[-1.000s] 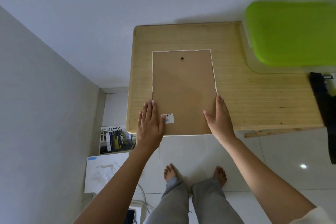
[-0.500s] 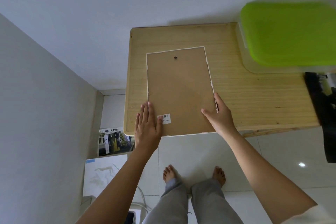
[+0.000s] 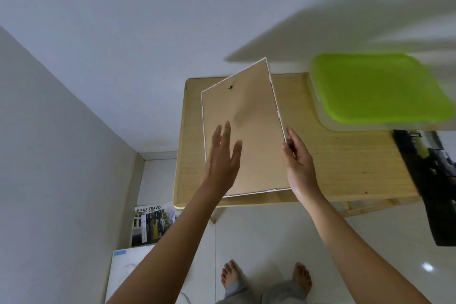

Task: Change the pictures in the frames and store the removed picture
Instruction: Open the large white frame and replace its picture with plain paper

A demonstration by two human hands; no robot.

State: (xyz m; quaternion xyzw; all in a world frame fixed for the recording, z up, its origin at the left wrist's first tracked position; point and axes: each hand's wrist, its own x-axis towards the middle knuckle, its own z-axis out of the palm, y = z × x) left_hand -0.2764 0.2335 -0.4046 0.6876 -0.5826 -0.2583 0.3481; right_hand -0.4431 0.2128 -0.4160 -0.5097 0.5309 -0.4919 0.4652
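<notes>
A white picture frame [image 3: 254, 116] shows its brown backing board and a small hanging hole near the top. It is tilted, its right side raised off the wooden table [image 3: 345, 165], its lower edge near the table's front. My right hand [image 3: 297, 158] grips the frame's right edge, thumb on the back. My left hand [image 3: 223, 155] rests flat with fingers spread on the lower left of the backing board.
A clear box with a lime-green lid [image 3: 380, 89] sits at the table's back right. A dark object [image 3: 429, 180] hangs at the right edge. On the floor at left lie a "HILUX TRAVO" print [image 3: 153, 224] and a white sheet [image 3: 128, 269]. A wall stands behind.
The frame lay flat on the table with both hands at its lower corners; now its right side is lifted and it has turned clockwise. My right hand has closed on the right edge.
</notes>
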